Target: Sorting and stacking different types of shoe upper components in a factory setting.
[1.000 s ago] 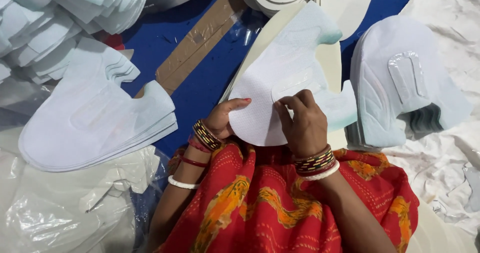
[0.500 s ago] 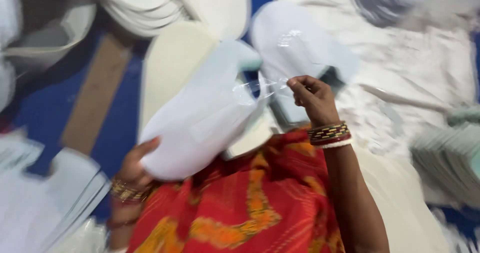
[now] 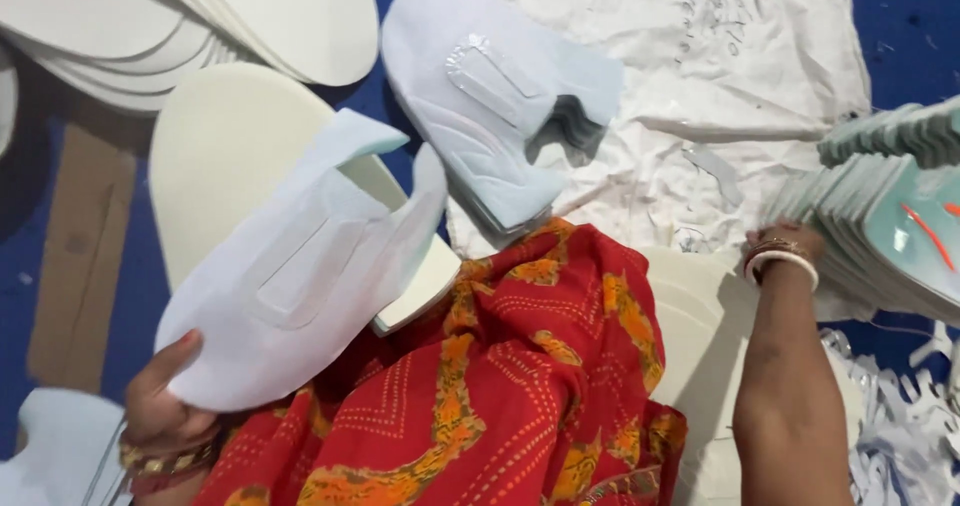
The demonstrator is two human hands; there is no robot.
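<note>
My left hand (image 3: 160, 396) grips the lower edge of a pale blue-white foam shoe-upper piece (image 3: 300, 276) and holds it up over my lap, which is draped in red and orange cloth (image 3: 500, 386). My right arm stretches out to the right. My right hand (image 3: 785, 238) is mostly hidden; it reaches down at the edge of a fanned stack of pale green cut pieces (image 3: 890, 216), and what its fingers hold cannot be seen.
A pile of similar white upper pieces (image 3: 490, 86) lies ahead on a blue floor (image 3: 20, 266). Cream foam sheets (image 3: 220, 16) are stacked at top left. A crumpled white sack (image 3: 720, 76) covers the right, with paper scraps (image 3: 900, 436) at bottom right and a brown cardboard strip (image 3: 80, 256) left.
The view has swung right. My right hand let go of the clear strip at the upper piece and reached out to the green stack. My left hand still holds the piece.
</note>
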